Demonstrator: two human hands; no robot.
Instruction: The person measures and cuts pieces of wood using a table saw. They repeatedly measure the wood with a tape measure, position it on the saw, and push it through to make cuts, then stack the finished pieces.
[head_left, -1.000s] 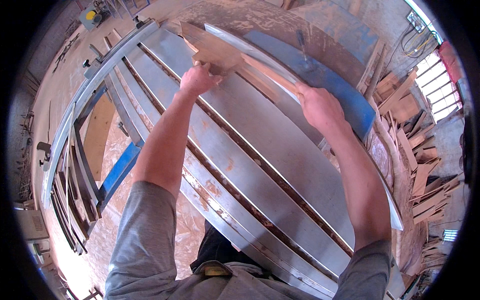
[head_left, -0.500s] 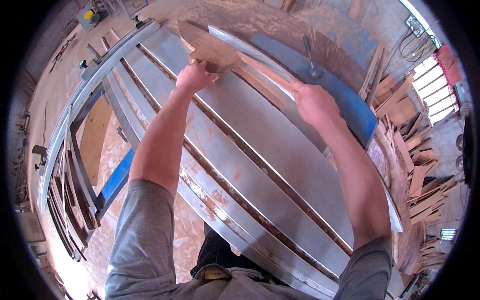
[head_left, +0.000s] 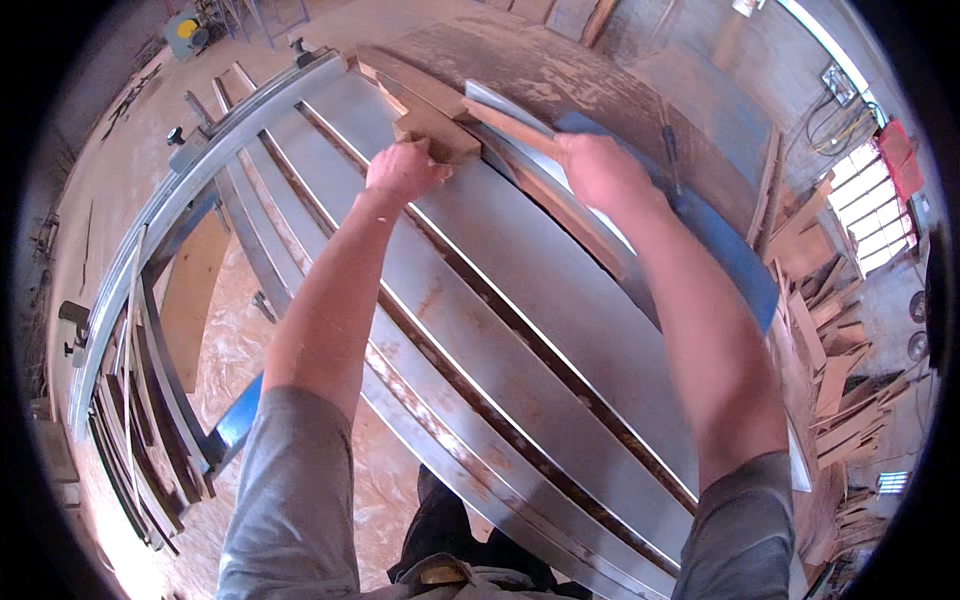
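A flat wooden board (head_left: 408,84) with a notched, blocky near end (head_left: 441,136) lies at the far side of the grey metal machine table (head_left: 560,290). My left hand (head_left: 402,170) is closed on that near end, its fingertips partly hidden. Further right, my right hand (head_left: 604,172) grips a narrow wooden stick (head_left: 512,126), which slants forward and left beside the metal fence (head_left: 492,95). The stick's far tip reaches the board's right side. A long, thin wood strip (head_left: 560,205) lies along the fence below my right hand.
Slots run lengthwise through the table. A rail with clamps (head_left: 205,150) borders its far left. Behind the fence are a blue panel (head_left: 735,255) and a dark-handled lever (head_left: 672,150). Wood offcuts (head_left: 835,375) are heaped at the right; long strips (head_left: 135,440) stand at the left.
The view has shifted, moving the background right and down. My right hand and the stick have moved forward and left relative to the lever. My left hand remains on the board's near end.
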